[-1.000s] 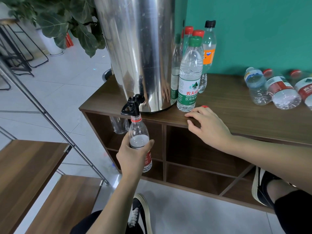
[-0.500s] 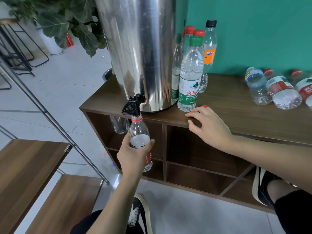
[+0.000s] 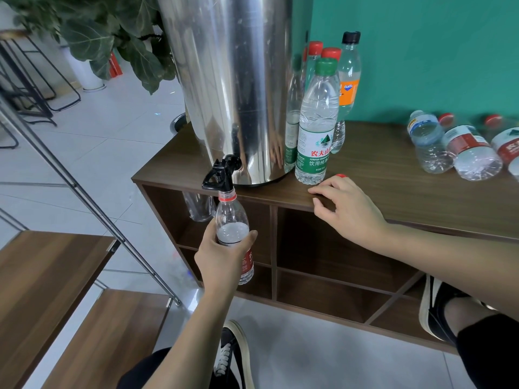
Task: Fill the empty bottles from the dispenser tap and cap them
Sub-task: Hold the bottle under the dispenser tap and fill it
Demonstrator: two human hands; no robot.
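A steel dispenser [image 3: 230,88] stands on the wooden cabinet [image 3: 393,192], and its black tap [image 3: 220,172] juts over the front edge. My left hand [image 3: 222,259] grips a clear, red-labelled bottle [image 3: 231,220] upright, with its open mouth right under the tap. Water fills this bottle up to its shoulder. My right hand [image 3: 345,206] rests on the cabinet's front edge with its fingers curled. A red cap [image 3: 340,175] peeks out at the hand's far side, held in the fingers. A capped bottle with a green label [image 3: 316,130] stands just behind that hand.
More capped bottles [image 3: 348,80] stand against the teal wall beside the dispenser. Several bottles [image 3: 460,147] lie on their sides at the cabinet's right end. Another clear bottle [image 3: 199,206] sits in the shelf below the tap. Wooden benches [image 3: 42,290] and a metal rail [image 3: 84,195] are to my left.
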